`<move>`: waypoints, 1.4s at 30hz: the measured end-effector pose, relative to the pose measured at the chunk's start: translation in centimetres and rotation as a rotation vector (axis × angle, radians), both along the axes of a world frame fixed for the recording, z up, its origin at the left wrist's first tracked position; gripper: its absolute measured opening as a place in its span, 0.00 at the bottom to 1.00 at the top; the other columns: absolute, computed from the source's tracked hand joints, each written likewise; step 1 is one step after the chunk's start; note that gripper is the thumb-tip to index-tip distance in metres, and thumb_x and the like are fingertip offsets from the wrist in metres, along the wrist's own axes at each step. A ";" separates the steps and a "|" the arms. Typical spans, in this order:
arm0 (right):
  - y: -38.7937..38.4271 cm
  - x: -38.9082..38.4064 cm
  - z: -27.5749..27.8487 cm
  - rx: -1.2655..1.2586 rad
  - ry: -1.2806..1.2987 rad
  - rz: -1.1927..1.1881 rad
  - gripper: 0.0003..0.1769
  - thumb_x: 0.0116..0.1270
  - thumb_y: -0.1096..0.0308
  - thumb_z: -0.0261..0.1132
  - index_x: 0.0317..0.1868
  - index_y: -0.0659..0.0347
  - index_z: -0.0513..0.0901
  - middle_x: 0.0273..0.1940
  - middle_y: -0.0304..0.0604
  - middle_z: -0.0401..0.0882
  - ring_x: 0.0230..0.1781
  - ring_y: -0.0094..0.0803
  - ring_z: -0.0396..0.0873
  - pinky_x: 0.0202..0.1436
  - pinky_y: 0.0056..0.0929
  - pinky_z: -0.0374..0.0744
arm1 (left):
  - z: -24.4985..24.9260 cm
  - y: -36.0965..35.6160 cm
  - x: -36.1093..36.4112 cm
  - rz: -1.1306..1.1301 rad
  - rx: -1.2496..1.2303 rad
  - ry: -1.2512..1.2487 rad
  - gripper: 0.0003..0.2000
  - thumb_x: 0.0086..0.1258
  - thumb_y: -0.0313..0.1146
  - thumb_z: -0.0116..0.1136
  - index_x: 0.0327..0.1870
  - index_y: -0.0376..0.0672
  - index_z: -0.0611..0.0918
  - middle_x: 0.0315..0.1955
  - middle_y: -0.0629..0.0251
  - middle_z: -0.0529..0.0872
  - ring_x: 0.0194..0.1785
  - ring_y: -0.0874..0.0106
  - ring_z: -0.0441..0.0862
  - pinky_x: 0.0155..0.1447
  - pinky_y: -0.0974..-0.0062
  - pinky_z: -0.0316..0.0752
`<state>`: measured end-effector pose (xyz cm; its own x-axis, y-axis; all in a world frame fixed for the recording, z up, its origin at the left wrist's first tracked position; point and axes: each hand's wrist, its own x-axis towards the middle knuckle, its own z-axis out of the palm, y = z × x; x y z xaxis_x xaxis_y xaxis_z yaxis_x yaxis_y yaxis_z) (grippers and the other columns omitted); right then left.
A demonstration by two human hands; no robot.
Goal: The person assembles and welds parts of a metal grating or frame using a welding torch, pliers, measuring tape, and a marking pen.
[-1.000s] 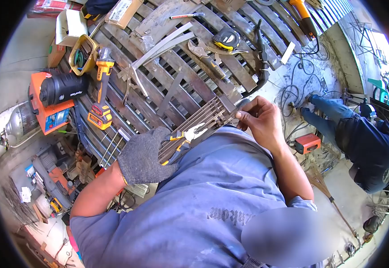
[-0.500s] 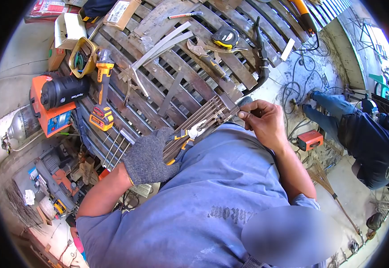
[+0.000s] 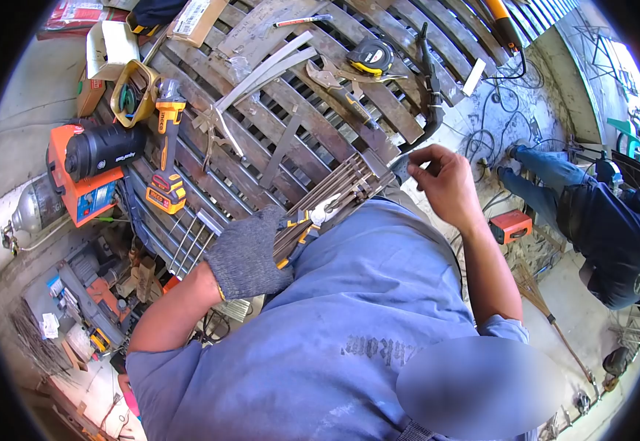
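Note:
My left hand (image 3: 250, 250), in a dark grey knitted glove, is closed round pliers (image 3: 307, 228) with yellow and black handles. The metal jaws (image 3: 326, 210) lie over a bundle of thin metal rods (image 3: 331, 189) at the table edge, close to my shirt. The rods' far ends meet a flat metal piece (image 3: 375, 163). My bare right hand (image 3: 443, 182) is raised just right of the rods, apart from them. Its fingers curl in toward the thumb; anything small between the fingertips cannot be made out.
The slatted metal table (image 3: 261, 147) carries a tape measure (image 3: 370, 56), locking pliers (image 3: 342, 88), a marker (image 3: 302, 20), a yellow angle grinder (image 3: 169, 121) and a battery (image 3: 166, 192). An orange machine (image 3: 77, 184) stands left. Cables (image 3: 493, 132) and another person (image 3: 606, 228) are on the right.
My right hand has moved up and slightly right, off the end of the rods. My left hand keeps hold of the pliers at nearly the same spot.

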<state>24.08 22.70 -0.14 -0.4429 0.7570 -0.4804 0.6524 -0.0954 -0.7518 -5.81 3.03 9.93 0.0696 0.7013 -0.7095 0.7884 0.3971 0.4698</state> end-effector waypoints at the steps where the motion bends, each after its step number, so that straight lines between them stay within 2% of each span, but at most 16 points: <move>1: 0.6 0.1 -0.4 0.050 -0.017 -0.005 0.10 0.76 0.72 0.77 0.53 0.67 0.92 0.33 0.38 0.92 0.30 0.20 0.84 0.36 0.28 0.81 | 0.2 0.3 0.1 -0.011 -0.014 0.012 0.33 0.61 0.44 0.77 0.64 0.34 0.79 0.46 0.36 0.91 0.52 0.37 0.91 0.57 0.44 0.86; 5: 4.0 1.1 -4.8 0.471 -0.196 0.040 0.19 0.74 0.66 0.78 0.61 0.65 0.90 0.50 0.51 0.92 0.46 0.42 0.91 0.55 0.42 0.87 | -0.5 0.7 0.1 -0.074 -0.125 0.051 0.35 0.58 0.44 0.77 0.62 0.30 0.78 0.49 0.31 0.89 0.55 0.36 0.91 0.61 0.45 0.86; 6: 4.9 0.8 -5.2 0.427 -0.262 0.020 0.27 0.74 0.63 0.78 0.69 0.65 0.85 0.61 0.59 0.87 0.58 0.53 0.89 0.64 0.47 0.85 | -0.4 0.8 0.1 -0.084 -0.134 0.060 0.35 0.58 0.44 0.77 0.62 0.30 0.78 0.48 0.31 0.90 0.55 0.36 0.91 0.61 0.45 0.86; 9: 7.2 0.3 -10.4 0.665 -0.463 -0.033 0.38 0.74 0.59 0.80 0.77 0.67 0.77 0.66 0.65 0.83 0.67 0.61 0.83 0.72 0.51 0.81 | -0.9 0.5 0.2 -0.088 -0.114 0.055 0.33 0.61 0.44 0.78 0.59 0.30 0.76 0.42 0.31 0.90 0.51 0.33 0.91 0.57 0.42 0.85; 12: 8.8 -1.0 -13.3 0.531 -0.395 -0.060 0.45 0.71 0.55 0.82 0.79 0.70 0.72 0.68 0.70 0.80 0.72 0.64 0.78 0.78 0.54 0.77 | -0.9 0.5 0.1 -0.071 -0.112 0.024 0.33 0.63 0.45 0.78 0.58 0.31 0.75 0.39 0.31 0.90 0.49 0.32 0.90 0.54 0.39 0.84; 19: 10.4 -1.6 -15.2 0.520 -0.470 0.008 0.38 0.70 0.59 0.83 0.70 0.72 0.76 0.67 0.67 0.81 0.73 0.63 0.77 0.79 0.54 0.76 | -1.4 0.9 -0.3 -0.109 -0.165 0.026 0.36 0.61 0.45 0.77 0.62 0.27 0.76 0.42 0.30 0.91 0.51 0.35 0.92 0.57 0.44 0.87; 21: 10.3 -1.4 -14.9 0.509 -0.463 -0.026 0.34 0.72 0.61 0.81 0.69 0.71 0.76 0.67 0.66 0.81 0.75 0.63 0.76 0.78 0.55 0.77 | -1.7 0.6 -0.5 -0.111 -0.126 0.005 0.33 0.67 0.48 0.76 0.57 0.27 0.76 0.38 0.30 0.90 0.48 0.33 0.91 0.52 0.42 0.85; 26: 9.3 0.4 -14.7 0.505 -0.351 -0.312 0.23 0.74 0.72 0.71 0.66 0.69 0.80 0.62 0.64 0.83 0.67 0.64 0.82 0.70 0.57 0.80 | -1.6 0.7 -0.6 -0.125 -0.092 0.005 0.32 0.71 0.50 0.76 0.54 0.26 0.76 0.36 0.30 0.90 0.46 0.32 0.91 0.50 0.41 0.84; 28: 8.5 2.4 -13.0 0.612 -0.328 -0.349 0.21 0.74 0.74 0.70 0.65 0.66 0.82 0.57 0.64 0.86 0.59 0.64 0.86 0.63 0.57 0.82 | -1.7 0.6 -0.6 -0.112 -0.099 0.017 0.32 0.70 0.51 0.76 0.54 0.27 0.77 0.36 0.31 0.90 0.46 0.32 0.91 0.50 0.41 0.84; 30: 7.8 5.1 -10.3 0.604 -0.260 -0.339 0.23 0.75 0.70 0.73 0.67 0.64 0.81 0.50 0.62 0.90 0.52 0.61 0.90 0.58 0.55 0.83 | -1.2 1.6 -0.6 -0.141 -0.210 0.031 0.40 0.64 0.50 0.78 0.63 0.21 0.73 0.43 0.29 0.91 0.52 0.34 0.92 0.58 0.44 0.86; 32: 6.3 7.0 -5.7 0.527 -0.216 -0.334 0.30 0.76 0.67 0.74 0.73 0.66 0.77 0.50 0.63 0.93 0.52 0.59 0.92 0.59 0.52 0.85 | -1.4 1.7 -0.8 -0.162 -0.248 0.030 0.48 0.61 0.49 0.79 0.70 0.17 0.70 0.48 0.27 0.91 0.56 0.35 0.92 0.62 0.47 0.87; 33: 5.6 8.3 -4.7 0.671 -0.227 -0.318 0.31 0.76 0.62 0.77 0.73 0.66 0.78 0.48 0.60 0.94 0.49 0.54 0.94 0.57 0.47 0.86 | -1.6 1.4 -0.9 -0.168 -0.232 0.022 0.50 0.61 0.50 0.79 0.73 0.15 0.69 0.49 0.26 0.91 0.57 0.36 0.92 0.63 0.48 0.87; 34: 4.8 8.6 -2.1 0.604 -0.172 -0.373 0.34 0.74 0.56 0.82 0.71 0.67 0.80 0.44 0.54 0.94 0.43 0.43 0.92 0.53 0.40 0.87 | -1.8 1.1 -1.0 -0.173 -0.217 0.016 0.53 0.61 0.50 0.80 0.76 0.13 0.67 0.50 0.25 0.91 0.58 0.36 0.92 0.64 0.48 0.87; 35: 4.3 9.7 -1.2 0.611 -0.111 -0.352 0.32 0.74 0.56 0.83 0.68 0.66 0.82 0.40 0.48 0.92 0.39 0.34 0.88 0.50 0.36 0.86 | -2.0 0.7 -1.1 -0.156 -0.167 0.006 0.45 0.63 0.49 0.79 0.69 0.18 0.71 0.48 0.28 0.91 0.56 0.36 0.92 0.62 0.47 0.86; 37: 3.2 10.6 3.2 0.510 -0.141 -0.341 0.29 0.74 0.63 0.83 0.69 0.65 0.84 0.42 0.46 0.91 0.41 0.31 0.87 0.51 0.34 0.85 | -2.3 0.0 -1.1 -0.122 -0.064 -0.008 0.31 0.66 0.48 0.78 0.56 0.29 0.80 0.43 0.33 0.90 0.52 0.37 0.91 0.56 0.44 0.85; 42: -0.6 10.9 8.7 0.457 -0.184 -0.115 0.29 0.75 0.74 0.76 0.74 0.61 0.83 0.51 0.47 0.92 0.47 0.31 0.87 0.58 0.35 0.85 | -2.0 0.6 -1.1 -0.151 -0.134 0.002 0.32 0.65 0.48 0.78 0.59 0.30 0.81 0.49 0.34 0.90 0.55 0.37 0.91 0.59 0.44 0.85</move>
